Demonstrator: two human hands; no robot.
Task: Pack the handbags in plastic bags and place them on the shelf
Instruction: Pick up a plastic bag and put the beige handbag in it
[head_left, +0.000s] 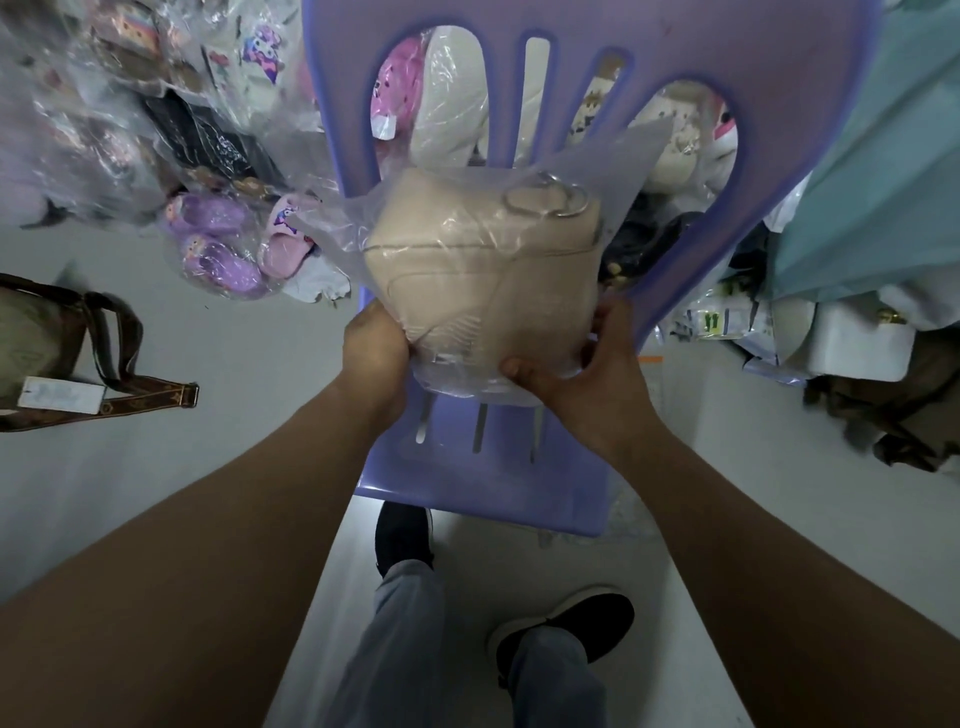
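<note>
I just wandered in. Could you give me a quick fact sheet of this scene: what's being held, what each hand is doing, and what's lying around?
Held item: beige handbag, wrapped in a clear plastic bag
Left hand: grips the lower left corner through the plastic
Right hand: grips the lower right edge, thumb on the front
Underneath: purple plastic chair
Floor, left: brown handbag with a white tag, not bagged
Beyond the chair: purple slippers in plastic, among other wrapped goods
Shelf: cannot be made out
</note>
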